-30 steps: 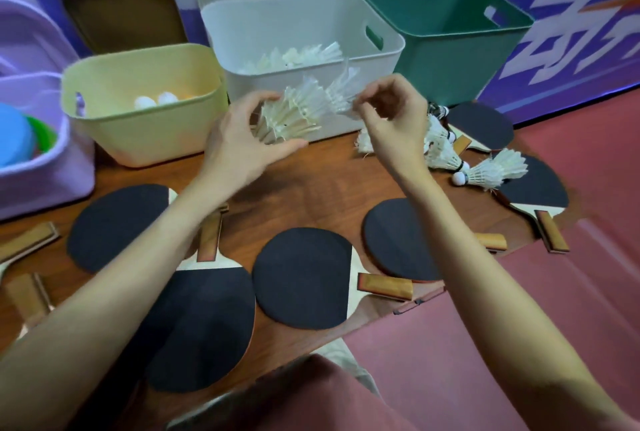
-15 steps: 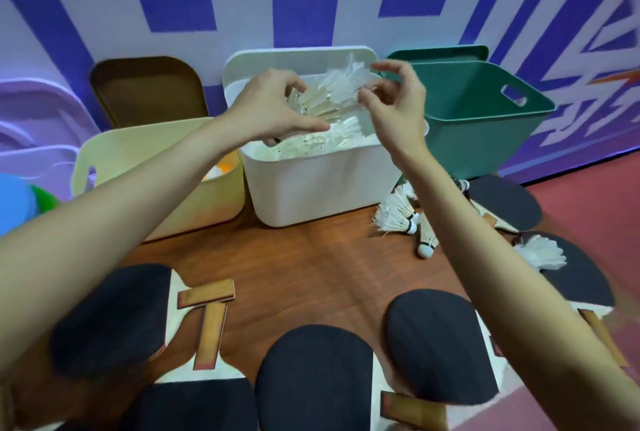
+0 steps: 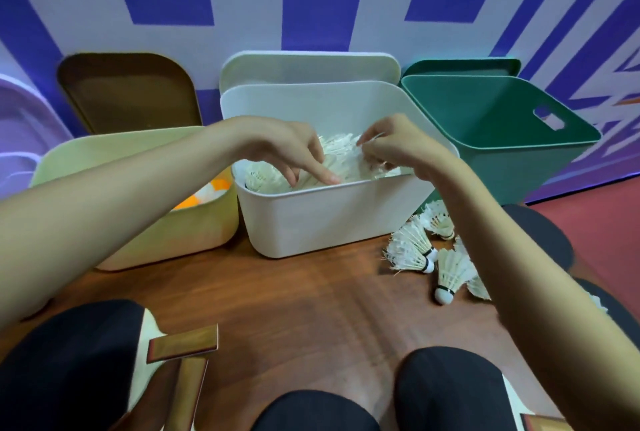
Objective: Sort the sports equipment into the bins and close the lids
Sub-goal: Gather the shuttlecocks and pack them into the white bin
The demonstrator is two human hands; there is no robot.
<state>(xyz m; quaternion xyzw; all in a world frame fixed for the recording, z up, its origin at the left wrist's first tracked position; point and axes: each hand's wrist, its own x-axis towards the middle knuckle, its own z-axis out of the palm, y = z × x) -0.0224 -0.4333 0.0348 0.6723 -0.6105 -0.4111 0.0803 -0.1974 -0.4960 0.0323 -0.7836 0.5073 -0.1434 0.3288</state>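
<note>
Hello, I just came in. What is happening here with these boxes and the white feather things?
A person is sorting sports gear into bins. Both hands, the left hand and the right hand, are inside the white bin, placing shuttlecocks on the pile there. The right hand pinches some feathers; the left hand's fingers are extended. More loose shuttlecocks lie on the wooden table, and black paddles wait nearby. The yellow bin holds balls, the green bin looks empty, and all lids are off.

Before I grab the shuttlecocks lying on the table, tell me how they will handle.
The loose shuttlecocks are probably very light: mostly thin white feathers on a small cork. Their splayed, frayed tips suggest that squeezing could crush them. Lying on their sides, nudged ones may roll in a curve around the cork end.
</note>
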